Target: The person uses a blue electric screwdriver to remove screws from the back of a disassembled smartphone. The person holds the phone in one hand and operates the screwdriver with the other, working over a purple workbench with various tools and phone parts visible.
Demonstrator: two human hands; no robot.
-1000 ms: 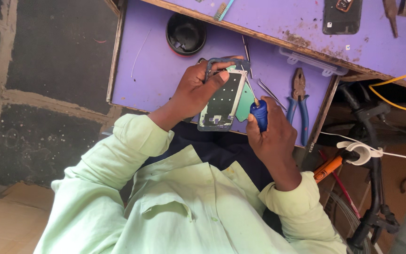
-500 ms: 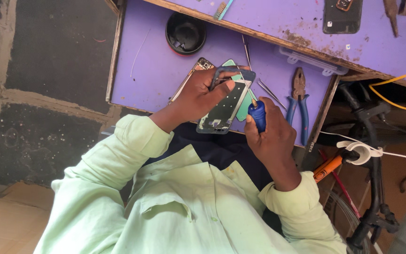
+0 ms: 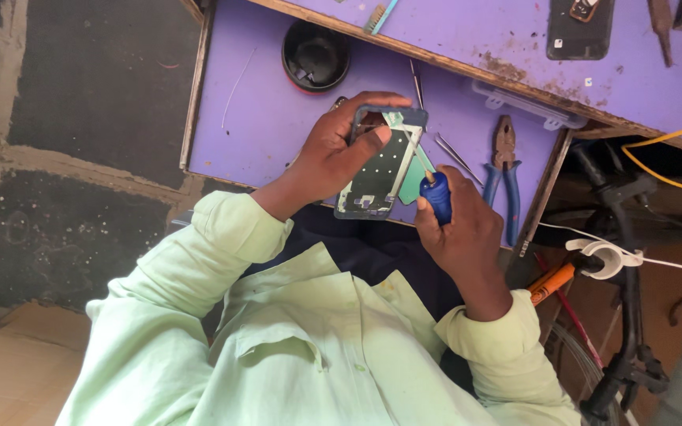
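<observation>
My left hand (image 3: pixel 333 154) grips an opened phone frame (image 3: pixel 378 177), fingers curled over its top edge and thumb across its inner face. The frame is held above the near edge of the purple table (image 3: pixel 262 118). My right hand (image 3: pixel 463 229) is closed around a blue-handled screwdriver (image 3: pixel 436 197). Its thin metal shaft points up and left into the upper part of the frame.
On the table lie a black round dish (image 3: pixel 315 55), tweezers (image 3: pixel 458 155), blue-handled pliers (image 3: pixel 503 170) and a clear plastic piece (image 3: pixel 518 104). A raised shelf behind holds a dark phone (image 3: pixel 580 30) and a small brush (image 3: pixel 380 16). A yellow cable (image 3: pixel 665 177) and an orange tool (image 3: pixel 550 284) sit at right.
My left hand has turned and shifted the phone frame slightly. The screwdriver tip has stayed at the frame's upper part; the right hand has barely moved.
</observation>
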